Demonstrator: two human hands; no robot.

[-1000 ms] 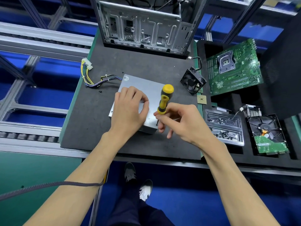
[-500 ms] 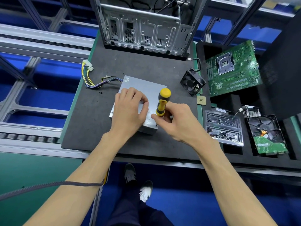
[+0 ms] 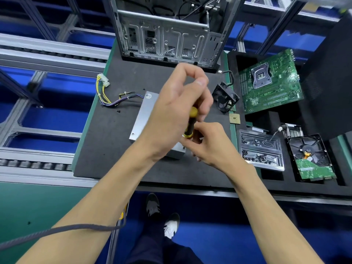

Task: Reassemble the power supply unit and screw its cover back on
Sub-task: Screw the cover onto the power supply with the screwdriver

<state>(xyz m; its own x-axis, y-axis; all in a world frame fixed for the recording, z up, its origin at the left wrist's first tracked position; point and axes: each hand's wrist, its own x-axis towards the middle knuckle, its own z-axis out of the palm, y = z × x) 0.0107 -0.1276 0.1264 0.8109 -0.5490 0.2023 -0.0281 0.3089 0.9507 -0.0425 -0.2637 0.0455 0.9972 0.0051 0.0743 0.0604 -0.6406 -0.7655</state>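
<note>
My right hand (image 3: 207, 143) pinches the screwdriver (image 3: 191, 122) low on its handle, just above the near right corner of the power supply (image 3: 142, 119), and that is the hand nearer the work. The driver stands close to upright, its yellow cap leaning a little away from me, its long axis pointing down at that corner; the tip and any screw under it are hidden behind my fingers, so I can't tell whether the bit is seated. My left hand (image 3: 179, 109) is up over the top of the driver, fingers curled; its palm covers the cap, but I can't tell whether it grips the cap or only hovers by it.

The power supply lies flat on the dark mat of the table (image 3: 106, 149), a plain grey metal box with the cover on, long side running away from me, its bundle of coloured wires (image 3: 114, 100) trailing off to the left. A screw hole shows on its near left edge. I judge this corner screw is what I'm driving.
</note>
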